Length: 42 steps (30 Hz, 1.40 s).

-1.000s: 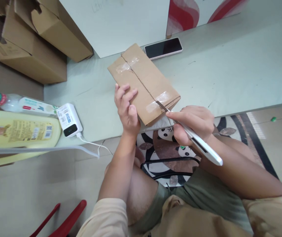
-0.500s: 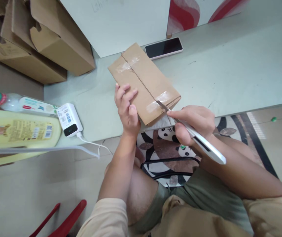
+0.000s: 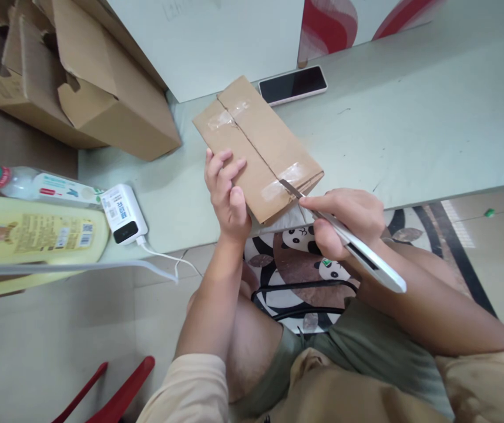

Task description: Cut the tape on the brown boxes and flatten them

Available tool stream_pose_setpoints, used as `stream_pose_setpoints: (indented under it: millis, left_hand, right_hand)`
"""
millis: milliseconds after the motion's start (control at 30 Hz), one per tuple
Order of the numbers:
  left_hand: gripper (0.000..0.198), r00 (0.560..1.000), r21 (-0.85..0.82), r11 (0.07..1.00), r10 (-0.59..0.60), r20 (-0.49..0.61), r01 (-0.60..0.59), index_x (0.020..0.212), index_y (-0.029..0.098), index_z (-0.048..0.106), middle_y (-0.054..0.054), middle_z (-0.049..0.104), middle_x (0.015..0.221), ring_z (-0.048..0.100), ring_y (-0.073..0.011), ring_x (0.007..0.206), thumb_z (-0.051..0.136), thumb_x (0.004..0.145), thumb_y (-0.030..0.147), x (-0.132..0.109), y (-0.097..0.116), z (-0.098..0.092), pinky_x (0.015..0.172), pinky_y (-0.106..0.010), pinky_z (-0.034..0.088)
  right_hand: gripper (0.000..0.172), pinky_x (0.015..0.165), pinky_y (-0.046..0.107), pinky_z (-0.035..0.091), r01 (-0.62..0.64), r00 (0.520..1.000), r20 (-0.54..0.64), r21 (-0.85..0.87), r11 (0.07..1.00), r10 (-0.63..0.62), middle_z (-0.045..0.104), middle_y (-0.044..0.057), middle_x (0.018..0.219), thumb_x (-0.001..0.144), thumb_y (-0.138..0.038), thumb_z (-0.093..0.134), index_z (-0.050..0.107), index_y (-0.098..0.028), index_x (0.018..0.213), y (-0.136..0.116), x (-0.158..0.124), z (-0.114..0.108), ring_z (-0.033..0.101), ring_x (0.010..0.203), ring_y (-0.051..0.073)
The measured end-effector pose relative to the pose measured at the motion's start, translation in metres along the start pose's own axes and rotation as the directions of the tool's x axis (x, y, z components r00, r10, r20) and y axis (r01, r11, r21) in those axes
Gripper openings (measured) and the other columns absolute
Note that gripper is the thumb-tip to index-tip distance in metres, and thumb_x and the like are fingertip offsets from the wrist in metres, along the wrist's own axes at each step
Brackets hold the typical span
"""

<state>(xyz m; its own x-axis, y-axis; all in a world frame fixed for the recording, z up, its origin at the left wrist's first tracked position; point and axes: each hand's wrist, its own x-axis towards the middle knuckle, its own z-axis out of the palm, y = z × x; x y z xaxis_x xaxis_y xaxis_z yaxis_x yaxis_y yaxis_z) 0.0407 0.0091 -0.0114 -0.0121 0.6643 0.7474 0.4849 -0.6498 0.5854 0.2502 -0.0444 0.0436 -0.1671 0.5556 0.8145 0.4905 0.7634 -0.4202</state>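
A small cardboard box lies slantwise on the table, a seam running along its top with clear tape across it near both ends. My left hand grips the box's left side, fingers resting on the top face. In my right hand is a white utility knife, its blade out and my index finger laid along it. The blade tip touches the box at the near strip of tape, by the seam.
Behind the box lies a phone beside a white panel. Larger open cardboard boxes stand at the back left. A white cabled device, a yellow bottle and a clear bottle occupy the left.
One of the larger boxes at the back left has shifted right and toward me. Both hands, the knife and the small box look almost unmoved.
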Motion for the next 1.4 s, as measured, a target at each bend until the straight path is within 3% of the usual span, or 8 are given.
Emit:
stream_pose_setpoints:
  millis: [333,467,933,1067,1167,1400]
  left_hand:
    - [0.045,0.997,0.006,0.998,0.070,-0.027,-0.069,0.127,0.030,0.064,-0.003,0.061,0.133,0.057,-0.0220,0.132,0.029,0.103,0.045,0.0012,0.0018,0.0013,0.133,-0.051,0.025]
    - [0.046,0.999,-0.024,0.999,0.039,-0.003,-0.039,0.128,0.030,0.064,-0.003,0.059,0.136,0.055,-0.0242,0.136,0.030,0.103,0.049,0.0009,0.0021,0.0003,0.134,-0.054,0.019]
    - [0.046,0.998,0.026,0.998,0.051,-0.029,-0.050,0.125,0.031,0.065,-0.003,0.062,0.133,0.057,-0.0213,0.132,0.029,0.102,0.047,0.0014,0.0030,0.0014,0.132,-0.050,0.025]
    - [0.046,0.999,0.022,0.999,0.038,-0.015,-0.038,0.125,0.031,0.063,-0.002,0.061,0.133,0.056,-0.0213,0.134,0.028,0.102,0.049,0.0004,0.0017,0.0007,0.135,-0.051,0.021]
    - [0.044,0.999,0.035,0.999,0.027,0.016,-0.028,0.126,0.030,0.059,-0.001,0.058,0.136,0.052,-0.0198,0.139,0.026,0.103,0.050,-0.0002,0.0007,0.0002,0.136,-0.050,0.017]
    - [0.043,0.996,0.020,0.996,0.082,-0.021,-0.081,0.128,0.032,0.063,-0.002,0.060,0.134,0.056,-0.0206,0.133,0.029,0.103,0.040,0.0017,0.0035,0.0005,0.131,-0.051,0.028]
  right_hand:
    - [0.018,0.042,0.028,0.039,0.005,1.000,-0.021,0.004,1.000,-0.004,0.059,-0.003,0.055,0.091,-0.024,0.047,0.064,-0.025,0.098,0.0004,0.0007,-0.0003,0.050,0.042,0.013]
    - [0.018,0.041,0.029,0.040,-0.003,1.000,-0.001,-0.014,1.000,0.003,0.062,-0.003,0.057,0.095,-0.027,0.046,0.064,-0.027,0.099,-0.0004,0.0013,-0.0014,0.053,0.042,0.014]
    - [0.019,0.039,0.027,0.041,-0.042,0.999,0.012,-0.023,0.999,0.042,0.071,-0.003,0.065,0.092,-0.027,0.047,0.065,-0.028,0.097,-0.0013,0.0014,-0.0039,0.055,0.042,0.012]
    - [0.022,0.040,0.029,0.044,-0.043,0.998,0.040,-0.068,0.997,0.046,0.074,-0.001,0.068,0.093,-0.030,0.045,0.066,-0.028,0.097,-0.0012,0.0009,-0.0052,0.058,0.043,0.014]
    - [0.020,0.040,0.029,0.043,-0.028,0.999,0.034,-0.045,0.999,0.029,0.073,-0.001,0.068,0.093,-0.028,0.045,0.065,-0.027,0.097,-0.0006,0.0009,-0.0051,0.058,0.045,0.014]
    - [0.019,0.043,0.024,0.041,0.016,1.000,-0.003,0.030,0.999,-0.016,0.063,-0.004,0.060,0.084,-0.019,0.050,0.064,-0.024,0.097,0.0021,0.0009,-0.0017,0.052,0.043,0.010]
